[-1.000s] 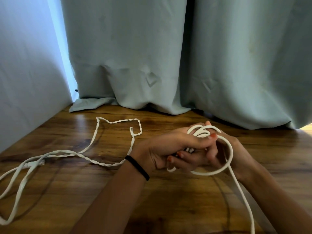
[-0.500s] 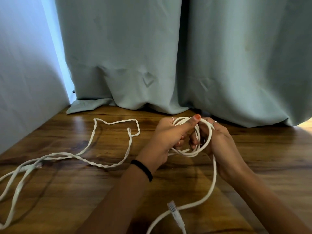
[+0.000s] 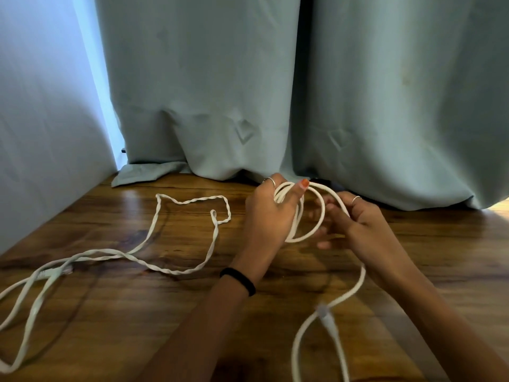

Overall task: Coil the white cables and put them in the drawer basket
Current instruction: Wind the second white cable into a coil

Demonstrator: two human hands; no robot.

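Left grip (image 3: pixel 271 213) round cable coil (image 3: pixel 300 216)

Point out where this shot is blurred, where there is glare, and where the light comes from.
Head view: motion blur smears the right hand and the connector on the cable's loose tail; the left hand gripping the coil is sharper. Soft glare streaks the wooden floor near the twisted cable. Daylight enters through the gap beside the curtain, upper left. Wide-angle lens bows the edges.

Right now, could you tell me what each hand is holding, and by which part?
The left hand grips the round white cable at its coiled loops; the right hand holds its newest loop.
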